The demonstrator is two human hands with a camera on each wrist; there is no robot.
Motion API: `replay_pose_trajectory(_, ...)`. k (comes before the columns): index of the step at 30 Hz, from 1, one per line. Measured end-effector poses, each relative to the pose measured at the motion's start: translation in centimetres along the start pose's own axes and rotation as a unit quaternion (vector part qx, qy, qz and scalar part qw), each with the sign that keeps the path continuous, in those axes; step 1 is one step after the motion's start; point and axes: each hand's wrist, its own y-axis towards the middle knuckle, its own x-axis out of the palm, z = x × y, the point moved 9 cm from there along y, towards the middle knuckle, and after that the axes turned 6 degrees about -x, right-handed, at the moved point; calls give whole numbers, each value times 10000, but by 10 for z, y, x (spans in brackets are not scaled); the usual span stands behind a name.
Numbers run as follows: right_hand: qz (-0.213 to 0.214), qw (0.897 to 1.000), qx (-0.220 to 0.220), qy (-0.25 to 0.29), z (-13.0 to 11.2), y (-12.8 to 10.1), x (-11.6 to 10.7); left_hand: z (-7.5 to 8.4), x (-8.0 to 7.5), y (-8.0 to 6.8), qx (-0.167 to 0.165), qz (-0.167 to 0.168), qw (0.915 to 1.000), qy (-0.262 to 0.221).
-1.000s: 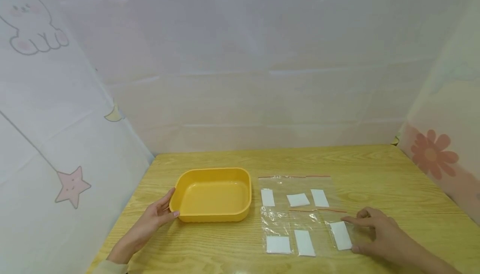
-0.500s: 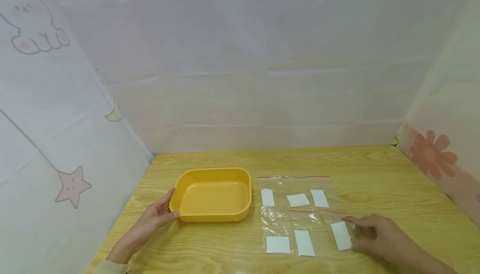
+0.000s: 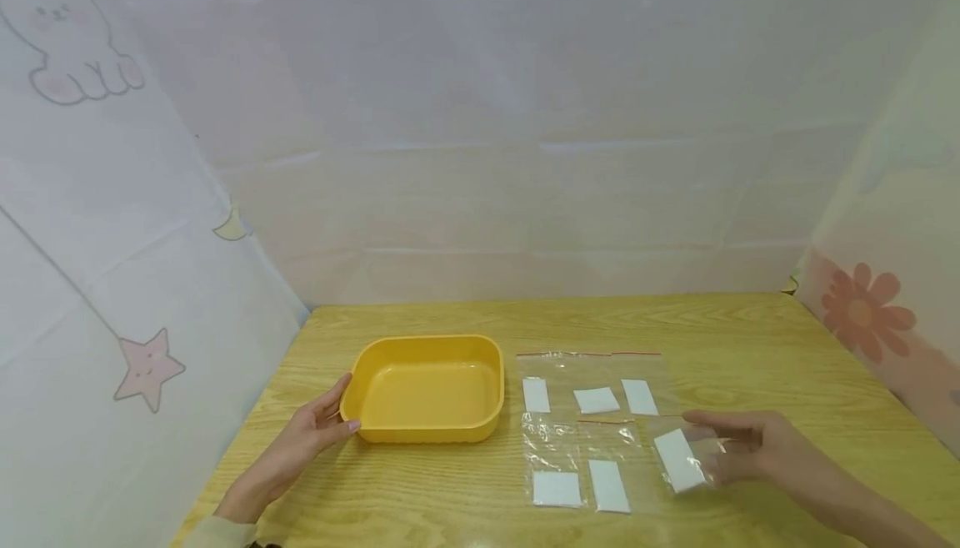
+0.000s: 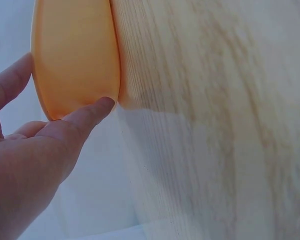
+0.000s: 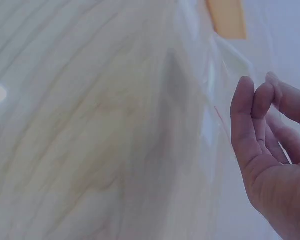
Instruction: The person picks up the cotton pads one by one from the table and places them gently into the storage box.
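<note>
The left hand (image 3: 296, 452) grips the left end of a yellow plastic tray (image 3: 420, 433), its thumb at the near corner and the other fingers along the left side. In the left wrist view the thumb (image 4: 92, 115) touches the tray's wall (image 4: 77, 60). At the right, the right hand (image 3: 757, 452) pinches the edge of a clear zip bag with a white rectangular packet (image 3: 679, 460) inside. That bag is tilted and appears lifted off the table. In the right wrist view the fingers of the right hand (image 5: 270, 135) pinch the clear film, which is hard to make out.
Several more clear zip bags with red seal lines lie in two rows on the wooden table (image 3: 750, 348), holding white packets such as the back-row one (image 3: 639, 396) and the front-row one (image 3: 557, 490). Patterned sheets (image 3: 525, 156) hang behind and at both sides.
The right hand has moved slightly up and right, and the bag it pinches has tilted and risen from the table. The left hand and tray keep their place.
</note>
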Motion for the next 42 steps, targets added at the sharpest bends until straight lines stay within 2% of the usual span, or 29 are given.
replay_pose_trajectory(4, -20, 9988, 221, 441, -18, 13, 11, 1, 1, 0, 24, -85, 9999, -114)
replay_pose_trajectory(8, -2, 9978, -21, 656, -46, 39, 30, 3, 1, -1, 84, -125, 9997, -173)
replay_pose_trajectory(11, 18, 9974, -298, 650, -70, 63, 49, 4, 1, -2, 82, -95, 9996, -260)
replay_pose_trajectory(13, 18, 9970, -321, 697, -81, 81, 65, 3, 1, -2, 68, -46, 9994, -332)
replay_pose_trajectory(18, -185, 9935, -473, 1014, -99, 124, 108, -1, 4, 0, 21, 40, 9987, -500)
replay_pose_trajectory(22, -262, 9907, -552, 1216, -104, 155, 137, -2, 7, 4, -38, 34, 9983, -576)
replay_pose_trajectory(30, 70, 9820, -338, 1859, -100, 211, 181, -1, 9, 4, -31, -41, 9975, -702)
replay_pose_trajectory(35, 242, 9762, -150, 2148, -93, 232, 199, -2, 9, 5, -31, -47, 9960, -890)
replay_pose_trajectory(42, 431, 9728, -6, 2275, -76, 250, 215, -5, 9, 4, -89, 20, 9941, -1081)
